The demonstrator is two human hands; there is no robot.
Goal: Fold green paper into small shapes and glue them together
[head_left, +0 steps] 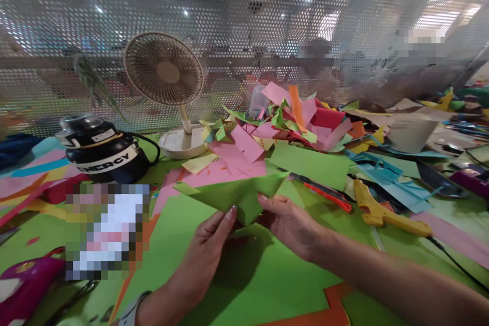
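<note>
A folded piece of green paper (237, 194) is held up between my two hands, above large green sheets (171, 244). My left hand (216, 237) pinches its lower edge near the middle, thumb on the near face. To the right, my right hand (284, 219) is closed on the same paper, its thumb pressed on the near side and the other fingers partly hidden behind. The held paper has a wide top edge and narrows downward. Orange paper (305, 316) shows beneath the green sheets at the front.
A desk fan (168, 72) and black jug (107, 150) stand back left. Colourful scraps (244, 145) are piled behind my hands. Red-handled scissors (328, 196) and a yellow glue gun (382, 211) lie right. A purple pouch (32, 285) lies front left, by a pixelated object.
</note>
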